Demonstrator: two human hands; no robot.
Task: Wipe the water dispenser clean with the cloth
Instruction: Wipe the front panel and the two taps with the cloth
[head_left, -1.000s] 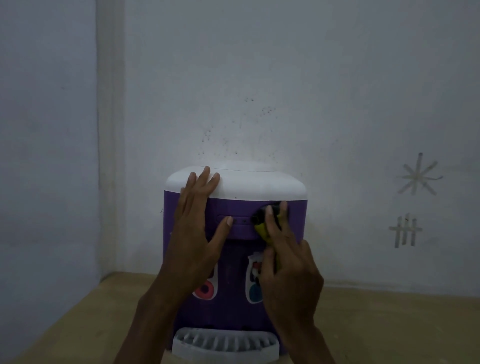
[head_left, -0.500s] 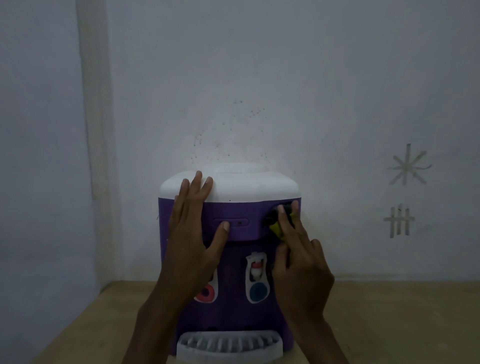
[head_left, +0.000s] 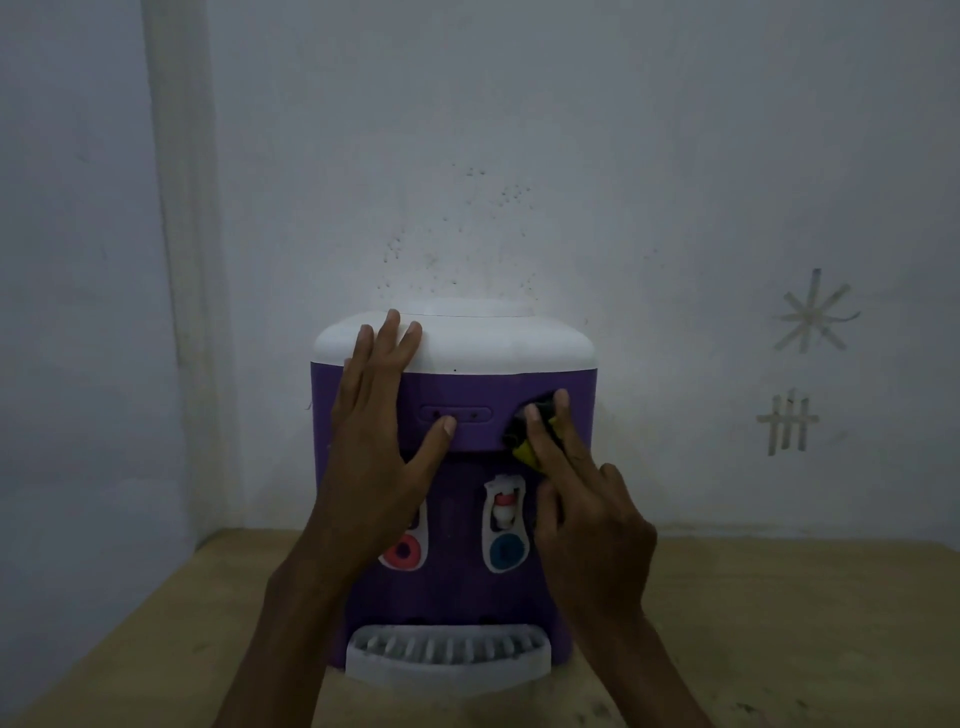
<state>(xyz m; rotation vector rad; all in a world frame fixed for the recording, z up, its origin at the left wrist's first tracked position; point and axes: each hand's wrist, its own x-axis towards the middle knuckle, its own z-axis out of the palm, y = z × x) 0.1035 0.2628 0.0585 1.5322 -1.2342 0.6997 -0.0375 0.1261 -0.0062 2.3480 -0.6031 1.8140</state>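
Dim room, light falling off toward the edges. Pale back wall (head_left: 623, 156) filling most of the view, meeting the side wall (head_left: 67, 260) at a corner on the left. Vertical trim strip (head_left: 182, 208) running down that corner. Dark specks (head_left: 467, 234) dotting the back wall near centre. Two tape marks sitting on the right: a star (head_left: 813, 312) above, a tally (head_left: 788, 422) below. Wooden tabletop (head_left: 779, 623) spanning the near part, butting against both walls.
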